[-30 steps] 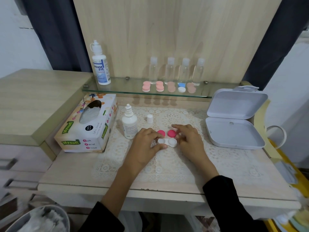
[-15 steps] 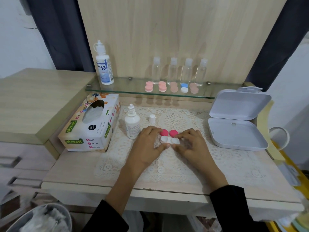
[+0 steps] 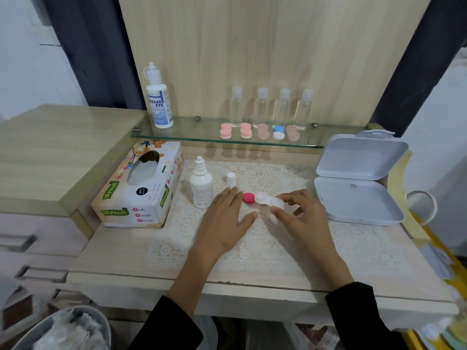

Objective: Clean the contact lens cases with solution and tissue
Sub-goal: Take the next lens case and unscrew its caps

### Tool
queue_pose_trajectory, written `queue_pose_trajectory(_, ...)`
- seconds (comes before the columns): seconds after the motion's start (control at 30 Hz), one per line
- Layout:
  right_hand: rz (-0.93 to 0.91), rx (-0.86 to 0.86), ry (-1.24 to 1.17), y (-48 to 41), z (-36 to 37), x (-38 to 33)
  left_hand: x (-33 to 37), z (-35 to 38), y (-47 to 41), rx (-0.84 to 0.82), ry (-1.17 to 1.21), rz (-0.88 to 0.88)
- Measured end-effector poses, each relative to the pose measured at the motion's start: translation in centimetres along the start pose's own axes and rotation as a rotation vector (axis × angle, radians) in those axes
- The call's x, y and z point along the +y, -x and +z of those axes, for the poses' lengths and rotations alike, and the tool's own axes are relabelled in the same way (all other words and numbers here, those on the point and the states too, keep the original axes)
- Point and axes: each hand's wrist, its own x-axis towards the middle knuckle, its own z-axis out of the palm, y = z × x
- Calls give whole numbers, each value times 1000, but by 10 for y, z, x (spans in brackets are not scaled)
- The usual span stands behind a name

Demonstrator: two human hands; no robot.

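Contact lens case [image 3: 264, 198], open, pinched in our right hand [image 3: 303, 215]; left hand [image 3: 225, 218] rests flat, spread. Next, we judge: fetch the solution bottle [image 3: 201, 189].

Printed on tall white bottle [image 3: 159, 102], upper left of centre: "REAM EYE". On tissue box [image 3: 141, 195], left: "Mysoft", "Soft Facial Tissue".

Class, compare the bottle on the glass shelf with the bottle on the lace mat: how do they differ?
The shelf bottle is taller, with blue lettering; the mat bottle is shorter, its print fine and grey. Both are white, upright.
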Motion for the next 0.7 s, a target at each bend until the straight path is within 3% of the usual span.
queue_pose_trajectory(0.17, -36, 96, 11, -3, -29, -3, 0, -1, 1, 1, 5, 5)
queue_pose_trajectory(0.43, 93, 274, 71, -18, -88, 22, 1, -1, 1, 14, -1, 5)
queue_pose_trajectory(0.7, 51, 244, 287, -21, -122, 47, 2, -2, 2, 34, 5, -1)
